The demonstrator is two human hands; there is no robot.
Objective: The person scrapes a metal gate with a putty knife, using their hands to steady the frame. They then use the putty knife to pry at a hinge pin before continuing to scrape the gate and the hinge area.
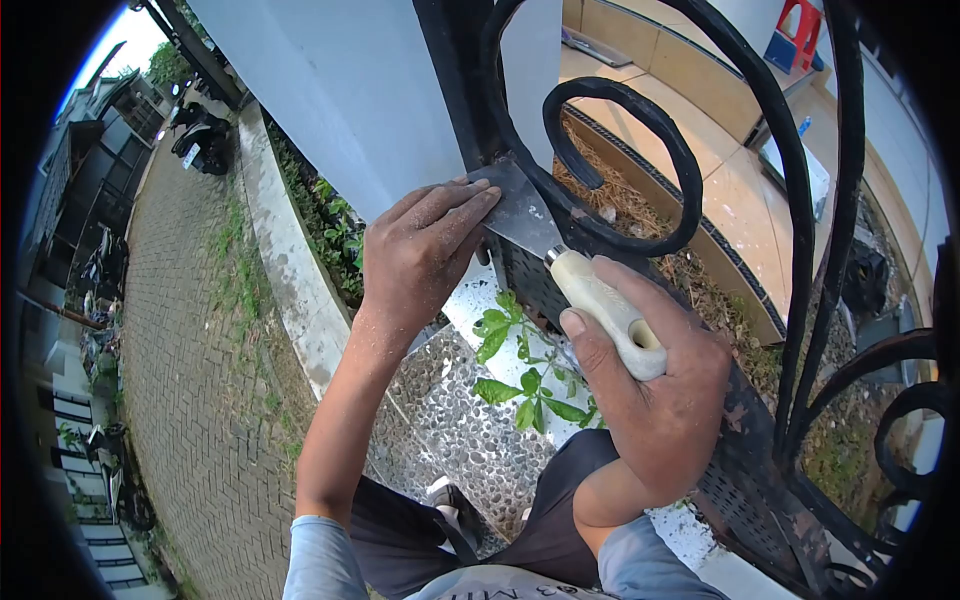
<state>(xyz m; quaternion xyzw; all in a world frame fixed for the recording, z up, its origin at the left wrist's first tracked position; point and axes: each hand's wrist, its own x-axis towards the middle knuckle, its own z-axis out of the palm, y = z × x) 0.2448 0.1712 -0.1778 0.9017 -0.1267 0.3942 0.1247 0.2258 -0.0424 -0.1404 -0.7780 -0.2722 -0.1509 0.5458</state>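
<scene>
My right hand (655, 400) gripping the scraper's (560, 265) pale handle, my left hand's (420, 255) fingers (470, 205) pressing flat on its blade, blade against the black iron gate (620, 170), green plant (525, 375) below

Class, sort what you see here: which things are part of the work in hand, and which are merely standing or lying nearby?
In use:
right hand
scraper
left hand, fingers pressing the blade
black iron gate

Nearby only:
green plant
parked motorbike
red stool
brick paving

Partial print "3 MI" on shirt (505, 588) hem; rest cut off.
</scene>
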